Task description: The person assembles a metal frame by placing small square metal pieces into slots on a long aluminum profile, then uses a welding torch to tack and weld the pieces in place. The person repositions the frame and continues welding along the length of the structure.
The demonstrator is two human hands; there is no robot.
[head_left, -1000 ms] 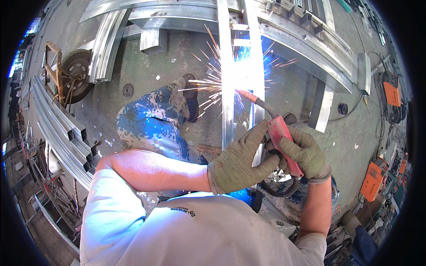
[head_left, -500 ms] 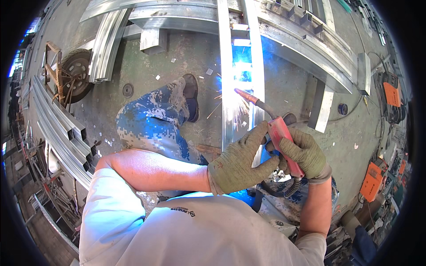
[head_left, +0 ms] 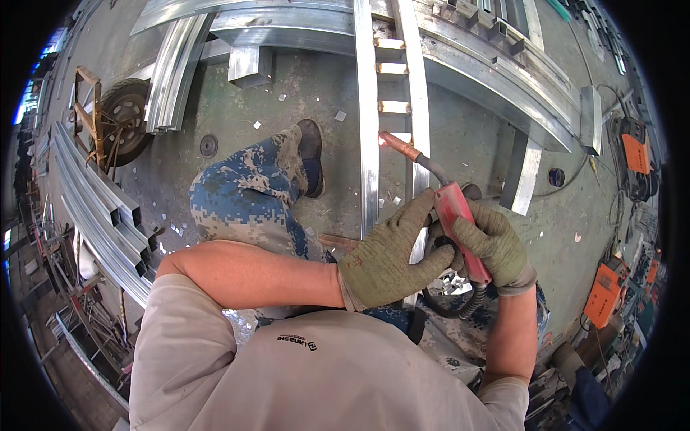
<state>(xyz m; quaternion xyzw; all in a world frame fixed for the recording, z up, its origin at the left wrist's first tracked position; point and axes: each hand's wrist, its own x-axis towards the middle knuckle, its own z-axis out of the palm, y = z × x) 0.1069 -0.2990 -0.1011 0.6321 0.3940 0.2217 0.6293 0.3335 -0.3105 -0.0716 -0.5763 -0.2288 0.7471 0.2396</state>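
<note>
Both hands wear green work gloves and hold a welding torch point(head_left: 460, 223) with a red handle, a bent neck and a copper nozzle. My right hand point(head_left: 497, 246) wraps the handle from the right, thumb on top. From the left, my left hand point(head_left: 392, 257) braces the handle; some of its fingers are hidden beneath it. The nozzle points up and left, its tip by the left rail of a ladder-like metal frame point(head_left: 368, 165). Short crosspieces point(head_left: 394, 107) join the two rails, and one beside the nozzle glows faintly pink. No arc burns.
Long metal beams point(head_left: 496, 90) lie across the far side under the frame. Stacked square tubes point(head_left: 100, 208) lie at left near a wheeled cart point(head_left: 122, 122). Orange-fronted machines point(head_left: 636, 154) and cables stand at right. Metal scraps point(head_left: 340, 116) dot the floor. My bent leg point(head_left: 248, 194) is left of the frame.
The bright arc, sparks and blue glow at the nozzle have gone out. The torch and both hands have barely moved, and the frame's crosspieces now show clearly.
</note>
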